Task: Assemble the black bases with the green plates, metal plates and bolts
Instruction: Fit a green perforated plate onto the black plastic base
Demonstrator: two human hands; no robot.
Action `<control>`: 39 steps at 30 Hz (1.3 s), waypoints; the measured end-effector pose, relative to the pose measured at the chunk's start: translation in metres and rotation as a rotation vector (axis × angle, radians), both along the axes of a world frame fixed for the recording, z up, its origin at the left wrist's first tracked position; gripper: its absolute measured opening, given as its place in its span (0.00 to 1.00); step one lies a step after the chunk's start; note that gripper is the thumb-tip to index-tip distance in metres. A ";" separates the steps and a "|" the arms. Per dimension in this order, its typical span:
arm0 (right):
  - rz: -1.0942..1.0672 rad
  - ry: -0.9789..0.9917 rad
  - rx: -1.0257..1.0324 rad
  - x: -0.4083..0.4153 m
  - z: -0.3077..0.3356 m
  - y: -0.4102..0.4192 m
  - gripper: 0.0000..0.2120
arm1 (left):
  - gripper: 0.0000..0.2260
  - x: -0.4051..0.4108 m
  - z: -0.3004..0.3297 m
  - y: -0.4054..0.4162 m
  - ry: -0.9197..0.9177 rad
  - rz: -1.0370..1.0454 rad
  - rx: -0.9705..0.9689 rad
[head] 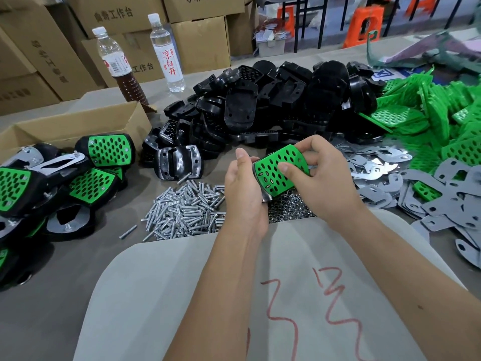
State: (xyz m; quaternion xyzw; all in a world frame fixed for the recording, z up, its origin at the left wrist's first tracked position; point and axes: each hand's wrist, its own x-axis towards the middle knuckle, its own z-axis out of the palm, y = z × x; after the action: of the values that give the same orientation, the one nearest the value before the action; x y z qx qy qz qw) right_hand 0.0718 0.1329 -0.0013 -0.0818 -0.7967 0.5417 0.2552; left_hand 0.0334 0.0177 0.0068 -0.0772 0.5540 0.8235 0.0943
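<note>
Finished assemblies (65, 178) lie heaped at your far left, in front of a cardboard box (78, 123). Loose bolts (182, 207) are piled near the table's front edge, with the heap of black bases (260, 100) behind them. Your left hand (243, 194) cups one side of a green plate (279, 171), its thumb raised; your right hand (316, 173) pinches the other side, one finger on its face. Metal plates (377, 162) and green plates (429, 110) spread out to your right.

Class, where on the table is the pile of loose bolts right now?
In the head view, the bolts lie low centre-left, just left of the left hand, between the finished green-and-black assemblies and the nuts.
</note>
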 end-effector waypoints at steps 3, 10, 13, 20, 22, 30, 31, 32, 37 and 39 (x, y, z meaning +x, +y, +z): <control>-0.034 -0.010 0.003 0.001 0.001 -0.001 0.10 | 0.15 0.000 0.001 -0.001 0.003 -0.019 0.007; -0.042 0.017 0.070 0.003 0.000 0.006 0.11 | 0.08 -0.002 -0.006 -0.006 0.080 -0.054 -0.121; 0.060 0.034 -0.027 0.000 -0.001 0.012 0.10 | 0.09 -0.006 -0.006 -0.010 0.106 -0.037 -0.078; 0.011 -0.074 -0.286 -0.002 0.007 0.025 0.26 | 0.08 -0.007 -0.001 -0.014 0.068 -0.104 0.024; 0.121 -0.169 -0.448 -0.002 0.011 0.020 0.29 | 0.07 -0.007 -0.003 -0.014 0.105 -0.126 -0.010; 0.352 -0.138 -0.692 0.006 0.020 0.022 0.22 | 0.20 -0.004 0.001 -0.017 0.154 -0.365 0.158; 0.361 -0.125 -0.700 0.006 0.020 0.021 0.22 | 0.20 -0.004 0.001 -0.017 0.159 -0.383 0.177; 0.365 -0.117 -0.700 0.007 0.019 0.020 0.23 | 0.18 -0.003 0.001 -0.016 0.163 -0.390 0.186; 0.262 -0.152 -0.612 0.006 0.018 0.023 0.24 | 0.07 -0.004 -0.002 -0.012 0.226 -0.239 0.011; 0.272 -0.172 -0.573 0.006 0.018 0.023 0.25 | 0.08 -0.007 -0.004 -0.013 0.302 -0.162 -0.097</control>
State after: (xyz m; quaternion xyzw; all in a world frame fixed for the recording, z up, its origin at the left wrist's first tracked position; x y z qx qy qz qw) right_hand 0.0775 0.1563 0.0172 -0.0887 -0.6341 0.7640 0.0789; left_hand 0.0260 0.0050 0.0028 0.0878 0.6053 0.7878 0.0724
